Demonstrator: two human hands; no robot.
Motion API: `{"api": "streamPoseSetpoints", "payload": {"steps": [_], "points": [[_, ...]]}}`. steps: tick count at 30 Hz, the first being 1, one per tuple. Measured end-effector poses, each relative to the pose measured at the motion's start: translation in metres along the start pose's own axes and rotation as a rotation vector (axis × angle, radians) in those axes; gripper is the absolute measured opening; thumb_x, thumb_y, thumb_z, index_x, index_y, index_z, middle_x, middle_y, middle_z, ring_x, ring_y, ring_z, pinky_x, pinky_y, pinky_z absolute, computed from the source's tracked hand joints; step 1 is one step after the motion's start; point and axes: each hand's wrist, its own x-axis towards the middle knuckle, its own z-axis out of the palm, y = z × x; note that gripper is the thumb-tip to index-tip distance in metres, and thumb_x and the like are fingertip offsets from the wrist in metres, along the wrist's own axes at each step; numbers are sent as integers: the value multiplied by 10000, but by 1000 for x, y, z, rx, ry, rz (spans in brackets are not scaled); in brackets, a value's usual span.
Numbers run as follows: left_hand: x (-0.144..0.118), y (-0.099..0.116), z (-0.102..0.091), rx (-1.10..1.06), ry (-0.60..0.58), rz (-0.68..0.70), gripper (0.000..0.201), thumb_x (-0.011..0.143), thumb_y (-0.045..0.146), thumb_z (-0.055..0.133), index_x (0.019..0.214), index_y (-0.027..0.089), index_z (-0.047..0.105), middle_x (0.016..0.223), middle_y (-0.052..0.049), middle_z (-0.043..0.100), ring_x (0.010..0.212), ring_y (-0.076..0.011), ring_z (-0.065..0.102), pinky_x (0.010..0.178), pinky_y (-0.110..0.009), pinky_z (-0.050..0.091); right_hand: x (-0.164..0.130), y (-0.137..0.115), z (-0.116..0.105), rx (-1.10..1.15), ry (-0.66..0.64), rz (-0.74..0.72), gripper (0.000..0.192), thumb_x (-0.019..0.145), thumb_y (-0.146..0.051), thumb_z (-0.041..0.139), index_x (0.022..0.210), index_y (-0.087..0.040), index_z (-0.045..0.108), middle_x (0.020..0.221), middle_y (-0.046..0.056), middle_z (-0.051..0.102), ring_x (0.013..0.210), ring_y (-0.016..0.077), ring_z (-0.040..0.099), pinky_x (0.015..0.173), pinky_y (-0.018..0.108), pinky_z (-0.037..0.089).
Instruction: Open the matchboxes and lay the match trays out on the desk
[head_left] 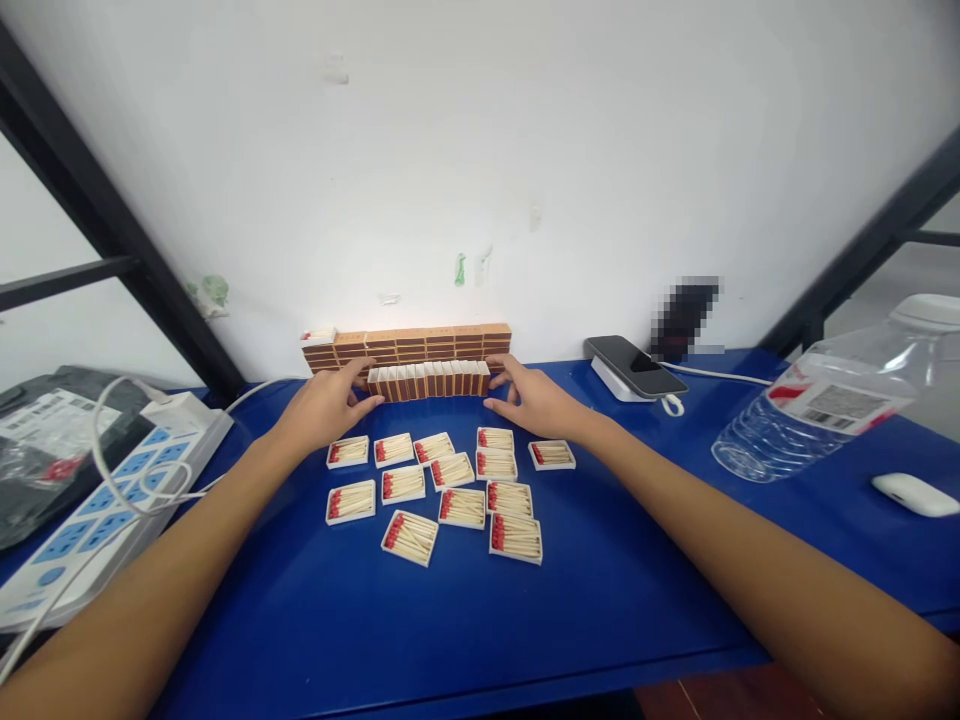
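A row of brown matchbox sleeves [429, 381] stands on edge near the back of the blue table [600, 580]. My left hand [324, 405] presses its left end and my right hand [532, 400] presses its right end, so the row is squeezed between them. Behind it, a stack of brown matchboxes [409, 346] lies against the white wall. In front of my hands, several open white trays of red-tipped matches [442, 488] are spread flat on the table.
A white and blue power strip [112, 490] with a cable lies at the left, beside a dark bag [45, 440]. At the right are a phone on a white stand [634, 367], a tipped plastic water bottle [817, 410] and a white mouse [915, 494].
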Motion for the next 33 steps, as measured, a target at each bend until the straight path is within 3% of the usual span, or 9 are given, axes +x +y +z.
{"api": "streamPoseSetpoints", "payload": {"steps": [11, 17, 20, 24, 28, 33], "points": [[1, -5, 1, 23, -5, -10, 656, 956, 492, 620, 1516, 189, 464, 1194, -112, 788, 860, -257, 771, 824, -376, 573, 1, -1, -1, 4, -9, 2, 610, 978, -323, 641, 1508, -150, 393, 1049, 141, 755, 1030, 285, 713, 888, 422, 540], [0, -1, -6, 118, 19, -22, 635, 978, 493, 587, 1520, 185, 465, 1148, -93, 794, 929, -279, 756, 791, -364, 543, 1, 7, -2, -36, 51, -23, 565, 968, -300, 624, 1476, -161, 419, 1213, 146, 713, 844, 228, 695, 806, 390, 540], [-3, 3, -11, 196, 44, -32, 630, 994, 511, 558, 1530, 194, 460, 1030, -70, 803, 911, -303, 749, 761, -371, 525, 2, 9, -10, -203, 144, -47, 547, 962, -252, 597, 1477, -176, 432, 1215, 140, 696, 959, 278, 687, 833, 415, 540], [-5, 7, -18, 283, 100, -39, 591, 1018, 557, 505, 1485, 195, 501, 966, -85, 795, 901, -344, 751, 732, -376, 508, 17, 9, -23, -533, 296, -119, 612, 942, -267, 643, 1498, -135, 424, 1344, 218, 595, 1210, 378, 574, 979, 495, 503], [-7, 8, -22, 359, 142, -59, 575, 1041, 554, 458, 1502, 211, 475, 952, -109, 797, 909, -366, 761, 752, -389, 513, 44, 19, -27, -807, 270, -235, 790, 896, -380, 746, 1526, -70, 384, 1399, 271, 532, 1224, 428, 508, 981, 519, 472], [-8, 3, -21, 412, 191, -50, 538, 1046, 536, 457, 1493, 237, 484, 1015, -102, 804, 895, -363, 767, 721, -382, 517, 62, 37, -26, -927, 248, -347, 746, 905, -382, 719, 1482, -14, 424, 1390, 278, 545, 1192, 415, 508, 966, 497, 442]]}}
